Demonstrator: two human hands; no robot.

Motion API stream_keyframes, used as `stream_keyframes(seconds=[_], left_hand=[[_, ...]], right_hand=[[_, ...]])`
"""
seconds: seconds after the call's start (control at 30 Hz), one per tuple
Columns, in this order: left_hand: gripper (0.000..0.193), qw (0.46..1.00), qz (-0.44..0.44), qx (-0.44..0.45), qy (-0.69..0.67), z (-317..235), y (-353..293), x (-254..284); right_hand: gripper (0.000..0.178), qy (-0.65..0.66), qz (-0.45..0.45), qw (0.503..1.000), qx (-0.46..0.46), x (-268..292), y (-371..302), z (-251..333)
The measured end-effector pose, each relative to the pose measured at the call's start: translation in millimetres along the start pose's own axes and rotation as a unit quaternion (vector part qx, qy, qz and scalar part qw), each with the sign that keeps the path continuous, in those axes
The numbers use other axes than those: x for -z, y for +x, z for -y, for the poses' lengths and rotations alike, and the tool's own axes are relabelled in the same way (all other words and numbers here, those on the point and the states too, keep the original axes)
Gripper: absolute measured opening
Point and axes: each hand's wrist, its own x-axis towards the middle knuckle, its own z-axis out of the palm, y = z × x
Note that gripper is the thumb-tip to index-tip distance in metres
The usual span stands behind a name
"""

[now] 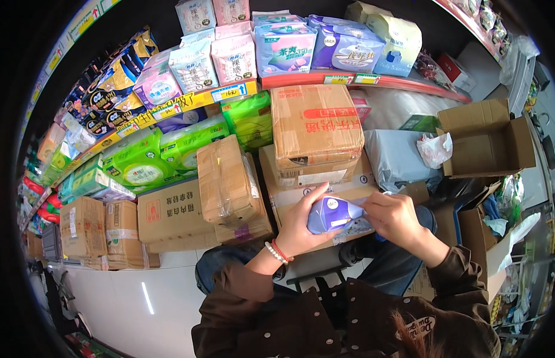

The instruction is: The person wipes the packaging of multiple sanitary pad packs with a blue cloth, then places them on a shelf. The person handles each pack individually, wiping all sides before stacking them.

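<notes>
Your left hand's (297, 231) grip holds the purple package (328, 216), your right hand (395, 216) pinches its end, and overly hard pulling could tear it.

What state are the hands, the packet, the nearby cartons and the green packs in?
Left hand, gripping the packet
Right hand, fingers pinching the packet's right end
Purple packet, held in both hands; opened or sealed, can't tell
Red-printed carton, taped shut
Cardboard carton at right, flaps open
Green packs, wrapped
</notes>
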Motion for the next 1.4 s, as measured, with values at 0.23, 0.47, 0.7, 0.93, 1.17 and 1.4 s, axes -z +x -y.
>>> stream_keyframes(seconds=[0.23,0.47,0.7,0.93,1.17,1.4], left_hand=[[0.065,0.993,-0.109,-0.035,0.032,3.2,5.1,20.6],[0.039,0.978,-0.197,0.06,0.021,15.7,9.2,13.3],[0.024,0.978,-0.182,0.081,0.054,20.5,15.3,13.3],[0.018,0.976,-0.146,0.153,0.051,29.9,21.2,25.4],[0.015,0.967,-0.112,0.227,0.009,34.5,27.9,18.5],[0.013,0.958,-0.093,0.272,-0.018,39.3,21.9,19.4]], right_hand=[[0.013,-0.094,-0.149,0.984,0.022,90.1,14.4,-27.3],[0.016,-0.325,-0.298,0.89,0.119,147.5,121.5,-89.1],[0.014,-0.428,-0.311,0.835,0.152,137.0,267.3,-171.8],[0.021,-0.458,-0.313,0.819,0.149,114.5,382.5,-251.4],[0.033,-0.462,-0.24,0.849,0.091,84.1,431.0,-297.7],[0.014,-0.423,-0.28,0.86,0.059,69.7,461.1,-271.1]])
